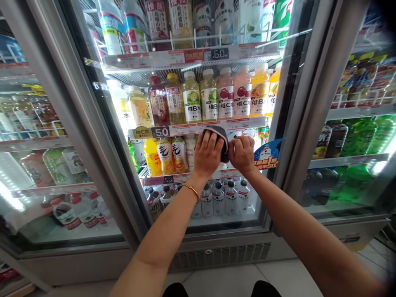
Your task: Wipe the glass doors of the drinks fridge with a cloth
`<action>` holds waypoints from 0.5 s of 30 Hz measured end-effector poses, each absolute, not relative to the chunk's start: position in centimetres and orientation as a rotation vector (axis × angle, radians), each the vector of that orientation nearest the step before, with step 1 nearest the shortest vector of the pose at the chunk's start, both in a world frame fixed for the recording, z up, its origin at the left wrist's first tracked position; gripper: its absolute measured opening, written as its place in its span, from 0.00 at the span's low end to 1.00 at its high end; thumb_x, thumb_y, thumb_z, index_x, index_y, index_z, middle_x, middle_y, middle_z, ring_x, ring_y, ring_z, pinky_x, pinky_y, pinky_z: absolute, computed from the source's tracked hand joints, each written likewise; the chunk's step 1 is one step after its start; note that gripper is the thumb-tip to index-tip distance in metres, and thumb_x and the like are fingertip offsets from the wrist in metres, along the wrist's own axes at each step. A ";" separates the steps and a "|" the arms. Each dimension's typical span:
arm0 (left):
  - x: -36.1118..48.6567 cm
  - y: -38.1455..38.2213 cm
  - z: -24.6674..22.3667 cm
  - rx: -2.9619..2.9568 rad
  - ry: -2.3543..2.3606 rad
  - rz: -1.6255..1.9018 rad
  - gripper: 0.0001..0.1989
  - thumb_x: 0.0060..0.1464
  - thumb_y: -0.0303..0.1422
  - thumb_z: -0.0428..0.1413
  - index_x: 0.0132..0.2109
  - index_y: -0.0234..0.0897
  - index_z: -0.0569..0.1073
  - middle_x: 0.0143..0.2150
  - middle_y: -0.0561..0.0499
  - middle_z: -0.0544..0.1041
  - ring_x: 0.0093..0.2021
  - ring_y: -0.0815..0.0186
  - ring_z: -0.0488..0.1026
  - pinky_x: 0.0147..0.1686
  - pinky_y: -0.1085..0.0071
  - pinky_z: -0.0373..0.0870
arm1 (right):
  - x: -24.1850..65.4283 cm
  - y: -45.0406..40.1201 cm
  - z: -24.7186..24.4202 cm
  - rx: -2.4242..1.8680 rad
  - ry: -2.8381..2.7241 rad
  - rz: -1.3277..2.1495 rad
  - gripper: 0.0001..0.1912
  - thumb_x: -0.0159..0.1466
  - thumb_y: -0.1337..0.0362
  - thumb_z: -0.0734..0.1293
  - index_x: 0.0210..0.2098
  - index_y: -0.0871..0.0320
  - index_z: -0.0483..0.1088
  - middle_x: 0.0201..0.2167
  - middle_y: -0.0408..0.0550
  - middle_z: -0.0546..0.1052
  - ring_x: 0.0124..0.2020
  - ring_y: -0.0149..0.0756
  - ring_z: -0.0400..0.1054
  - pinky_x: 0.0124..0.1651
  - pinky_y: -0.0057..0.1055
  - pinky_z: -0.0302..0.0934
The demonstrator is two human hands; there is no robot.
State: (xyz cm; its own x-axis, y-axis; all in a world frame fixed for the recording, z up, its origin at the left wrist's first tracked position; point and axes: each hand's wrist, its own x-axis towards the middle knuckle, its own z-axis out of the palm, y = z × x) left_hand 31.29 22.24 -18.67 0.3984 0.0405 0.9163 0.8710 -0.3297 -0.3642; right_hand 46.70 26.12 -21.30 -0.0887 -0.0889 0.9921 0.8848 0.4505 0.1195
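In front of the lit middle section of a drinks cooler, my left hand [209,150] is pressed over a dark cloth [219,131] with a light edge. Its fingers lie curled over the cloth, and a gold bangle [191,191] circles that wrist. My right hand [243,153] is closed right beside it, with its fingertips at the cloth's right side. How much of the cloth the right hand grips is partly hidden. Behind both hands are the shelf price strip [182,129] and orange-labelled bottles [165,156].
Juice bottles [192,97] line the shelf above, and clear dark-capped bottles [218,200] stand below. A blue promotional sign [268,155] is right of my right hand. Metal door frames [297,123] rise on both sides. A vent grille [222,252] sits near the tiled floor.
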 end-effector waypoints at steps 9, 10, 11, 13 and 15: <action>25.6 20.8 -22.3 -1.467 -1.000 -1.206 0.16 0.58 0.29 0.51 0.53 0.33 0.70 0.55 0.36 0.69 0.65 0.49 0.57 0.62 0.48 0.58 | 46.1 25.9 -21.6 -0.795 -1.455 -1.074 0.08 0.63 0.63 0.60 0.26 0.56 0.64 0.30 0.48 0.67 0.35 0.38 0.55 0.40 0.35 0.48; 25.8 20.7 -23.6 -1.473 -0.983 -1.188 0.15 0.58 0.29 0.51 0.52 0.33 0.71 0.54 0.36 0.70 0.64 0.48 0.58 0.61 0.48 0.59 | 46.1 25.8 -21.6 -0.790 -1.462 -1.082 0.08 0.62 0.63 0.60 0.26 0.56 0.64 0.30 0.48 0.67 0.35 0.38 0.55 0.39 0.35 0.48; 26.0 20.6 -24.8 -1.494 -0.960 -1.162 0.15 0.57 0.28 0.52 0.51 0.33 0.71 0.53 0.37 0.71 0.64 0.49 0.59 0.61 0.49 0.60 | 46.0 25.8 -21.6 -0.785 -1.468 -1.086 0.09 0.62 0.63 0.60 0.26 0.56 0.64 0.30 0.48 0.67 0.34 0.38 0.55 0.39 0.35 0.48; 27.0 20.6 -26.4 -1.540 -0.914 -1.124 0.14 0.56 0.28 0.53 0.50 0.35 0.72 0.51 0.39 0.73 0.63 0.50 0.61 0.61 0.50 0.60 | 46.0 25.8 -21.7 -0.774 -1.470 -1.094 0.09 0.62 0.63 0.60 0.26 0.55 0.64 0.30 0.48 0.67 0.34 0.38 0.55 0.40 0.35 0.48; 28.2 20.8 -26.6 -1.584 -0.873 -1.100 0.14 0.56 0.29 0.53 0.49 0.36 0.72 0.51 0.40 0.73 0.62 0.51 0.62 0.62 0.51 0.59 | 46.1 25.8 -21.7 -0.760 -1.468 -1.097 0.08 0.62 0.63 0.60 0.26 0.55 0.64 0.30 0.48 0.67 0.35 0.38 0.55 0.40 0.35 0.48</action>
